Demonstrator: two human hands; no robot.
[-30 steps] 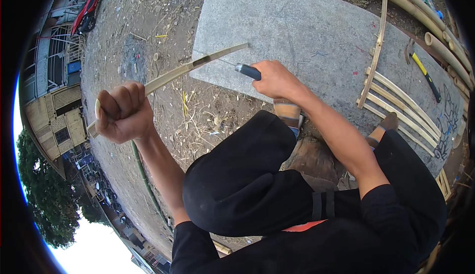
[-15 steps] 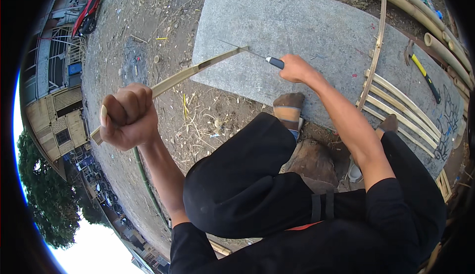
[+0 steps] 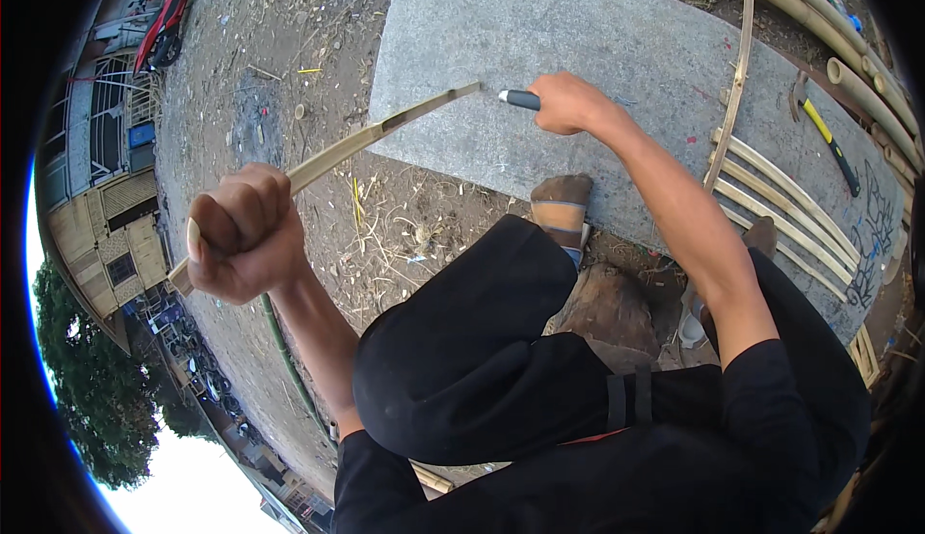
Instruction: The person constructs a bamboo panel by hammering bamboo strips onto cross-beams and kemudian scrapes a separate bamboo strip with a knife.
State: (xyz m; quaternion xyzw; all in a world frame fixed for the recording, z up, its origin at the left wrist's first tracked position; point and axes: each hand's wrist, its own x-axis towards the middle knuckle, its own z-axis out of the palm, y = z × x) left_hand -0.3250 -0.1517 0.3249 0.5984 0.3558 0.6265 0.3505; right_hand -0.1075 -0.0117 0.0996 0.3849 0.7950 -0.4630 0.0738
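My left hand (image 3: 246,235) is closed in a fist around a bamboo strip (image 3: 332,156), which slants up and away to the right. A darker, hollowed stretch shows along the strip toward its far end. My right hand (image 3: 568,103) grips the dark handle of a knife (image 3: 521,99) with a silver collar. Its blade, turned edge-on or blurred, can hardly be made out. The collar points at the strip's far tip, with a small gap between them. Both hands are held above a grey concrete slab (image 3: 434,33) and the ground beside it.
Several split bamboo strips (image 3: 785,201) lie on the slab at right, beside a long upright-lying strip (image 3: 737,81). A yellow-and-black hammer (image 3: 831,144) rests farther right. Bamboo poles (image 3: 805,23) line the far edge. A wooden stump (image 3: 609,312) stands between my feet; a red motorcycle (image 3: 166,13) is far left.
My right hand has shifted slightly up and left with the knife; the blade, clearly seen across the strip's tip before, now barely shows. My left hand has moved a little left with the strip.
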